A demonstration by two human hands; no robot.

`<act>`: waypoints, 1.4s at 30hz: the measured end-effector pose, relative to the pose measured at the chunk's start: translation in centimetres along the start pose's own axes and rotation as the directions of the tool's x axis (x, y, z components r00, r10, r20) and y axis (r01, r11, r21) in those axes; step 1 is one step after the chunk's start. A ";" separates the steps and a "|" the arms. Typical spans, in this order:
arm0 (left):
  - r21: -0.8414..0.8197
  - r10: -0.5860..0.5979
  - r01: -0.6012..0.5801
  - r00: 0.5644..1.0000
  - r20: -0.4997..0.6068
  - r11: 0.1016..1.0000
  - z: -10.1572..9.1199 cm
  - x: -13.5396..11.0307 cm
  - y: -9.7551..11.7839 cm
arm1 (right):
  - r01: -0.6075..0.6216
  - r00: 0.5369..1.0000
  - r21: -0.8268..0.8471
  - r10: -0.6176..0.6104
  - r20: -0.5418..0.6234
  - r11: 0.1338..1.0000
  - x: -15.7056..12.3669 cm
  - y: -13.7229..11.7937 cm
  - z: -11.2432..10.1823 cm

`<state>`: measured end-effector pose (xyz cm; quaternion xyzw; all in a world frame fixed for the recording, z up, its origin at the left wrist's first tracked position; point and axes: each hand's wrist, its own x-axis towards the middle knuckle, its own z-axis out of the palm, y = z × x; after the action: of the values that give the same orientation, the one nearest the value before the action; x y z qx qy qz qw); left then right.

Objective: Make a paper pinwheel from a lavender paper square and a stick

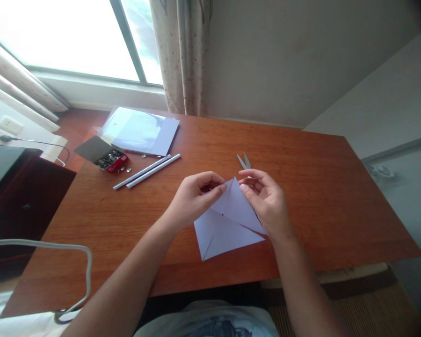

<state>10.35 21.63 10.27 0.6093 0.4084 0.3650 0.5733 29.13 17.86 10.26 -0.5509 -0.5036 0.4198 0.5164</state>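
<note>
A white paper square (228,238) lies near the table's front edge. Slits run in from its corners, a small dot marks its middle, and a red line shows near its top corner. With thumb and fingers closed, my left hand (192,194) pinches the upper left edge of the paper. My right hand (266,199) is at the paper's upper right edge, its thumb and forefinger apart and its other fingers loosely curled. Just beyond the right hand, scissors (244,162) lie with their blades showing; the hand hides their handles.
Two rolled paper sticks (154,171) lie to the left. Behind them are a small red box of metal thumbtacks (117,164) with its lid up, several loose tacks, and a stack of paper in a clear sleeve (140,131). A white cable (87,262) curves at the lower left.
</note>
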 end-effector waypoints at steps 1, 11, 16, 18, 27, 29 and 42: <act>0.004 -0.001 0.001 1.000 -0.001 1.000 0.0 0.0 0.0 | -0.037 0.999 0.019 0.037 -0.003 0.999 0.0 0.0 -0.1; 0.059 0.018 -0.017 1.000 -0.018 0.998 0.0 0.0 0.2 | -0.104 0.994 0.039 0.102 0.045 0.994 -0.2 -0.4 -0.5; 0.078 0.024 -0.022 1.000 -0.019 0.997 0.0 0.1 0.2 | -0.036 0.996 -0.029 0.038 0.080 0.999 -0.2 -0.6 -0.3; 0.088 0.024 -0.023 1.000 -0.016 0.996 0.0 0.1 0.2 | -0.022 0.995 -0.061 0.028 0.092 0.998 -0.1 -0.4 -0.3; 0.116 0.050 -0.045 0.998 -0.038 0.992 0.1 0.0 -0.3 | -0.060 0.994 -0.020 0.061 0.087 0.998 -0.2 0.5 -0.2; 0.139 0.067 -0.056 0.995 -0.074 0.989 0.2 0.1 -0.6 | -0.075 0.994 0.014 0.074 0.086 0.997 -0.2 0.6 -0.2; 0.526 0.554 -0.394 0.812 -0.186 0.754 1.2 -0.6 0.2 | -0.075 0.992 0.063 0.068 0.107 0.995 -0.2 0.6 0.4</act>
<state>11.20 20.65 10.43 0.7422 0.4028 0.4882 0.2205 28.79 17.75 9.57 -0.5282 -0.4956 0.4832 0.4919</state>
